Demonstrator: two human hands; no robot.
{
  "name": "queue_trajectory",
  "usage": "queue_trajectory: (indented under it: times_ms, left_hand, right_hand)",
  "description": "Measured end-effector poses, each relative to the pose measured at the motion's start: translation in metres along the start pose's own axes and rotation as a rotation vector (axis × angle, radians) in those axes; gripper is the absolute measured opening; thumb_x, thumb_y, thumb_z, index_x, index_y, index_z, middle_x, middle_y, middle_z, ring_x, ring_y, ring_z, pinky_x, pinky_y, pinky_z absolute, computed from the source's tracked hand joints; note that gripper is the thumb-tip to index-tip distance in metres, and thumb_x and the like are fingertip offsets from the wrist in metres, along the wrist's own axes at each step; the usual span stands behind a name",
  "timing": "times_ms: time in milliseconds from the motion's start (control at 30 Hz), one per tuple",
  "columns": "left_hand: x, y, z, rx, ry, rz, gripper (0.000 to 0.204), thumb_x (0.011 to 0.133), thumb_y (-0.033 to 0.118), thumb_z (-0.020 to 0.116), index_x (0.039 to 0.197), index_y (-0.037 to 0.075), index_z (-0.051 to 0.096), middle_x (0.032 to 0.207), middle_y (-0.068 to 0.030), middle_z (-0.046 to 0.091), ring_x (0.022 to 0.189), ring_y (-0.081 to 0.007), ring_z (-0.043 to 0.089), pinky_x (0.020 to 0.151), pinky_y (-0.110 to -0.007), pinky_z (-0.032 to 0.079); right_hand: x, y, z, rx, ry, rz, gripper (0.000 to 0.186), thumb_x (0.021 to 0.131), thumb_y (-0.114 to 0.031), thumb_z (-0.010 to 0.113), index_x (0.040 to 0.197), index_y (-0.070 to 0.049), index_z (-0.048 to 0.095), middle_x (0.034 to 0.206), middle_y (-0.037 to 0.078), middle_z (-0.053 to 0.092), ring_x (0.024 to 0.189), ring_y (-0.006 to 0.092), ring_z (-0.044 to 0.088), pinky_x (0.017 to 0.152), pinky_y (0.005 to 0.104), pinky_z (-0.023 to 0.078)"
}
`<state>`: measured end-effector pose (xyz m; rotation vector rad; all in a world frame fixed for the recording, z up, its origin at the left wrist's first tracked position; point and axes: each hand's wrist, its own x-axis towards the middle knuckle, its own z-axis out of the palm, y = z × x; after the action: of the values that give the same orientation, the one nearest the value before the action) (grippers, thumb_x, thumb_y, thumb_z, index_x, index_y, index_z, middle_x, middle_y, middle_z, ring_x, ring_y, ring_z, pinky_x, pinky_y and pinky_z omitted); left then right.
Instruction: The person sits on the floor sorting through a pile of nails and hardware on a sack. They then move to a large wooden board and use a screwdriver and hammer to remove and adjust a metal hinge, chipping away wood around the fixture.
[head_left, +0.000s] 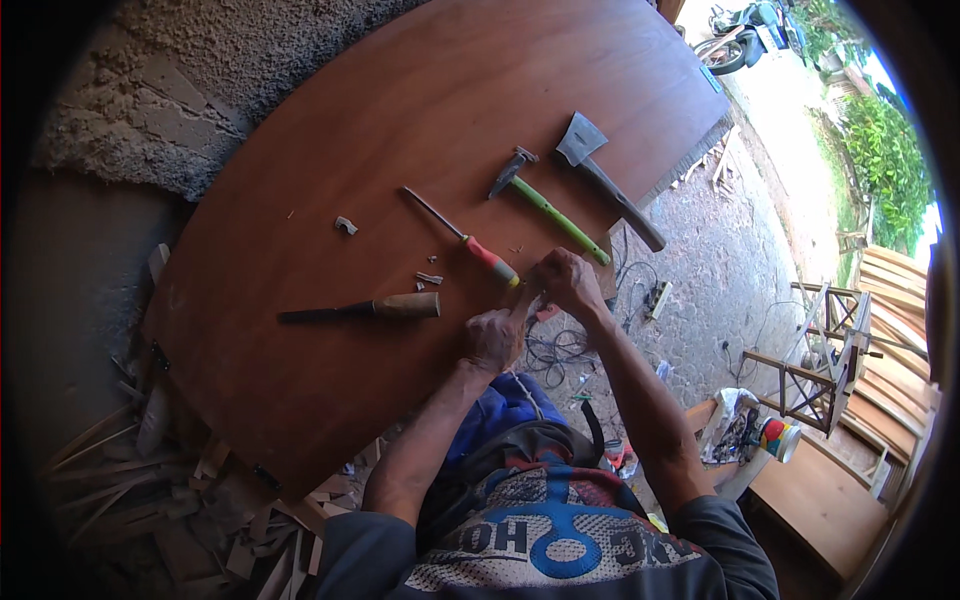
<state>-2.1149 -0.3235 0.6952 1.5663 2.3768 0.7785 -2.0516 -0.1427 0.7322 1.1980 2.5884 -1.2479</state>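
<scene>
Close together at the near edge of a large reddish-brown wooden panel, my left hand and my right hand are both closed, fingers meeting. Whatever they grip is too small or hidden to make out. Just left of my right hand lies a screwdriver with a red and yellow-green handle. Beyond it rest a hammer with a green handle and a hatchet with a dark handle. To the left of my left hand is a dark-bladed tool with a wooden handle. Small wood chips are scattered nearby.
A rough wall borders the panel at the far left. Wood scraps pile up at lower left. On the floor to the right are cables, a power strip, a metal frame and stacked boards. A motorcycle stands far off.
</scene>
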Motion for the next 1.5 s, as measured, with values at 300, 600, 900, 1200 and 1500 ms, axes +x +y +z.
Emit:
queue_trajectory:
  times_ms: [300, 600, 900, 1200, 1500]
  left_hand:
    - [-0.002, -0.003, 0.0, -0.05, 0.025, -0.011, 0.06, 0.087, 0.018, 0.061, 0.145, 0.02, 0.047, 0.062, -0.0075, 0.06, 0.057, -0.0273, 0.063, 0.052, -0.042, 0.052]
    - [-0.002, -0.003, -0.004, -0.011, 0.034, 0.033, 0.062, 0.084, 0.016, 0.061, 0.145, 0.017, 0.047, 0.065, -0.0066, 0.061, 0.058, -0.025, 0.064, 0.054, -0.04, 0.054]
    - [0.0, -0.002, -0.002, 0.006, 0.049, 0.038, 0.062, 0.082, 0.017, 0.064, 0.142, 0.017, 0.049, 0.064, -0.0052, 0.06, 0.058, -0.024, 0.064, 0.053, -0.039, 0.053]
    - [-0.003, -0.005, 0.006, 0.012, 0.07, 0.038, 0.062, 0.08, 0.019, 0.066, 0.141, 0.019, 0.05, 0.064, -0.0045, 0.059, 0.058, -0.0231, 0.064, 0.053, -0.038, 0.053]
    - [-0.006, -0.004, 0.009, -0.001, 0.061, 0.053, 0.049, 0.08, 0.017, 0.067, 0.129, 0.015, 0.06, 0.066, -0.0056, 0.06, 0.058, -0.026, 0.063, 0.053, -0.041, 0.052]
  right_hand:
    - [0.009, -0.004, -0.004, -0.106, -0.076, 0.024, 0.025, 0.082, -0.027, 0.065, 0.092, -0.003, 0.067, 0.09, 0.02, 0.07, 0.089, 0.0362, 0.069, 0.078, 0.0425, 0.053]
    - [0.014, -0.003, -0.009, -0.026, -0.099, 0.041, 0.027, 0.08, -0.026, 0.067, 0.091, -0.001, 0.068, 0.089, 0.021, 0.069, 0.088, 0.0346, 0.069, 0.078, 0.0419, 0.053]
    - [0.018, 0.003, -0.009, 0.041, -0.113, 0.053, 0.024, 0.079, -0.022, 0.068, 0.091, -0.002, 0.068, 0.09, 0.019, 0.07, 0.086, 0.0314, 0.07, 0.075, 0.0401, 0.054]
    - [0.017, -0.006, -0.014, 0.038, -0.143, 0.123, 0.02, 0.078, -0.021, 0.071, 0.087, -0.002, 0.067, 0.079, 0.016, 0.07, 0.074, 0.0265, 0.071, 0.068, 0.0384, 0.054]
    - [0.02, 0.003, -0.01, 0.021, -0.13, 0.137, 0.019, 0.076, -0.021, 0.072, 0.083, -0.004, 0.067, 0.072, 0.014, 0.069, 0.07, 0.0243, 0.07, 0.065, 0.0371, 0.053]
